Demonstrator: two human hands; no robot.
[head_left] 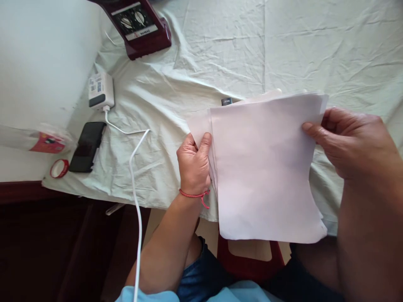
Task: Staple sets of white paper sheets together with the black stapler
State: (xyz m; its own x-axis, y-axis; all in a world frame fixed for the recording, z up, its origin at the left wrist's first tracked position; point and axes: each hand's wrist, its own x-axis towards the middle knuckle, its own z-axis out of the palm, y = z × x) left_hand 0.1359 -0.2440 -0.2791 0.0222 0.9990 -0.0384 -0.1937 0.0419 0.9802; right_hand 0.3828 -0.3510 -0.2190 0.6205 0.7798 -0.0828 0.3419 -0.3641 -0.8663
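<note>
Several white sheets of paper (267, 167) are held up between my two hands, over the front edge of the cloth-covered table. My left hand (195, 161) grips the left edge, thumb on top, with a red string bracelet at the wrist. Some lower sheets stick out to the left there. The upper right corner is pinched by my right hand (346, 136), its thumb on the front and its fingers behind. The top sheet looks blank, and its lower right corner curls. A small dark object (226, 101) shows just past the top left corner of the paper.
A pale green wrinkled cloth (233, 50) covers the table. At the left lie a black phone (88, 147), a red and white tape roll (59, 168) and a white charger block (101, 90) with its cable. Behind them stands a maroon appliance (147, 44) with two dials. Below is a red stool (252, 266).
</note>
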